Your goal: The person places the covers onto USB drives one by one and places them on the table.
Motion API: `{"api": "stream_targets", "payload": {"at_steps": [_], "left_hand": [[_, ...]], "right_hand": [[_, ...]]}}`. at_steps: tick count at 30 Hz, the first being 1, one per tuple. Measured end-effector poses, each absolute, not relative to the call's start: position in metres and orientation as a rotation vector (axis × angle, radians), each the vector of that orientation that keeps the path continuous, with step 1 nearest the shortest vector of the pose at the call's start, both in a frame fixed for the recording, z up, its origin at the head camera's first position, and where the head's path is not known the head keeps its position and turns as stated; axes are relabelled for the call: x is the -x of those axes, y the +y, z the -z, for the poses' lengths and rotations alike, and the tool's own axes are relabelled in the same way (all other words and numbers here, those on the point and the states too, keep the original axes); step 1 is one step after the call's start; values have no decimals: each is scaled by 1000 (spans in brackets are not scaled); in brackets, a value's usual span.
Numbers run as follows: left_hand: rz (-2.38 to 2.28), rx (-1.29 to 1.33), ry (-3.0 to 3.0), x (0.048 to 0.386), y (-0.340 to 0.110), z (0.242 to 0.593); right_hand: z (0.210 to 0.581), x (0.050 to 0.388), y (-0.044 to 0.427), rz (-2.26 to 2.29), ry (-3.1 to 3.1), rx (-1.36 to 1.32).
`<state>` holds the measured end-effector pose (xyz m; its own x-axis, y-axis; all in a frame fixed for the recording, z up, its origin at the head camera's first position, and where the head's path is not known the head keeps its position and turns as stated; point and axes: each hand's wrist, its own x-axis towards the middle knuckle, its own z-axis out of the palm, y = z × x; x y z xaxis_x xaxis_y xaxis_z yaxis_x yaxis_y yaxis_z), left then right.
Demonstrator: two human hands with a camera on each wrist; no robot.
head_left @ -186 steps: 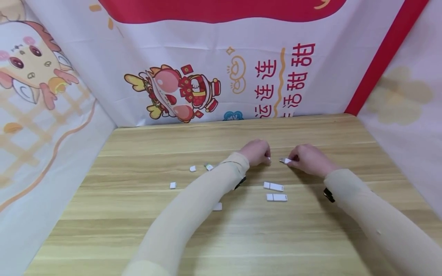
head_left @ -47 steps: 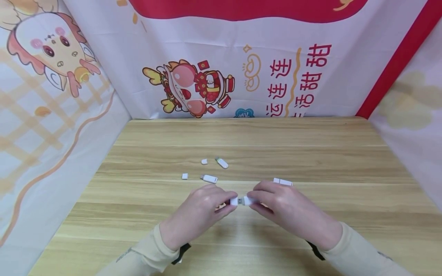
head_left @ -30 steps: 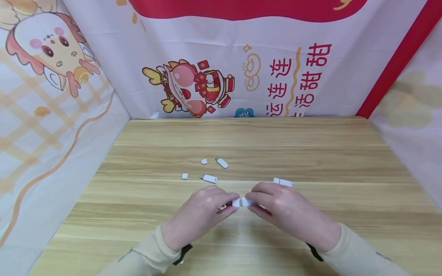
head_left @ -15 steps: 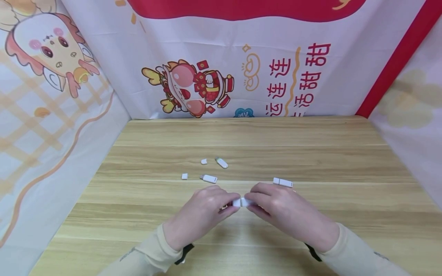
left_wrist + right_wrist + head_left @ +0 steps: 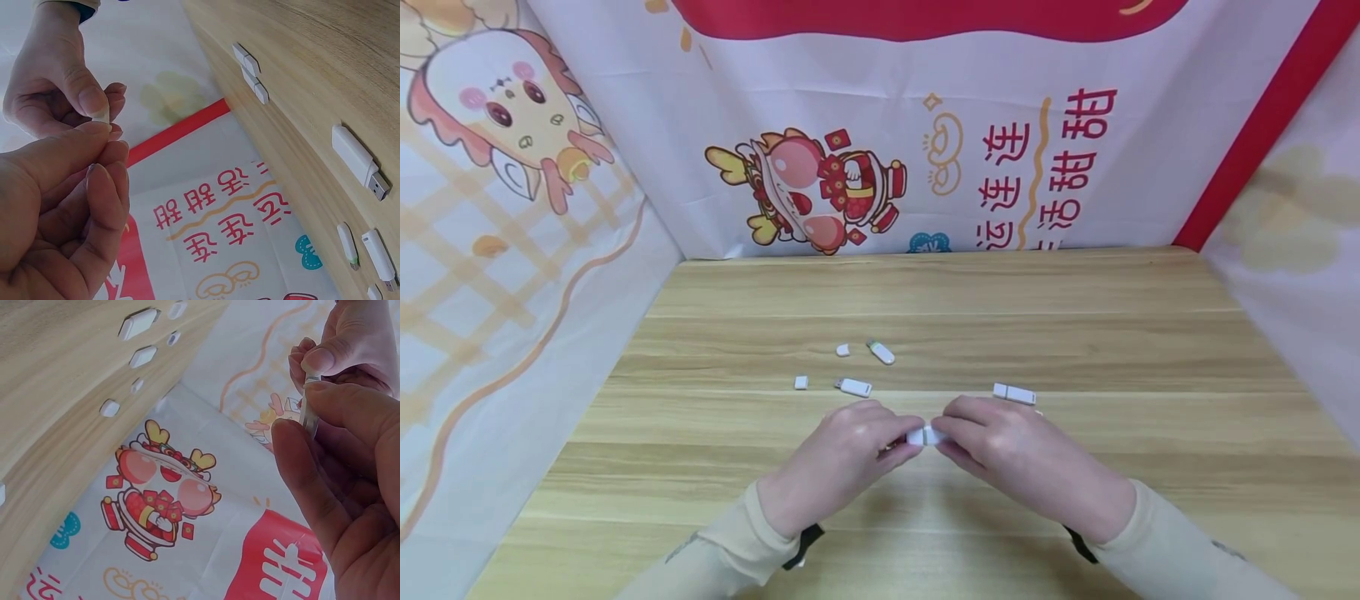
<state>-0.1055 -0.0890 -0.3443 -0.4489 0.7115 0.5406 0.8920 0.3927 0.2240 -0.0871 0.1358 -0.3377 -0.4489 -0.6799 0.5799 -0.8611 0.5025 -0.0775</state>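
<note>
"What's being held?"
"A slim white plastic USB stick (image 5: 934,435), two pieces meeting at a thin seam, raised above the pale wood-grain table (image 5: 1075,317)."
"And the hands?"
"Both grip it: the left hand (image 5: 844,457) pinches its left piece, the right hand (image 5: 1033,454) its right piece."
"What lies around it?"
"Beyond it, leftward, a white rectangular USB stick (image 5: 856,387) with a bare metal connector, then a small square white cap (image 5: 801,382). Farther beyond, a rounded white USB stick (image 5: 883,353) with green trim near a small rounded white cap (image 5: 842,350)."
"To its right?"
"A capped white USB stick (image 5: 1019,395), just beyond the right hand. Far behind the held stick hangs a white cloth (image 5: 662,125) printed with red lettering."
</note>
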Motion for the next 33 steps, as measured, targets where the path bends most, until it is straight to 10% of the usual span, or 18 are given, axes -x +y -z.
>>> {"api": "stream_targets", "payload": {"at_steps": [33], "left_hand": [[780, 1409, -2349, 121, -78, 333]], "right_hand": [[333, 101, 145, -636, -2223, -1280]]}}
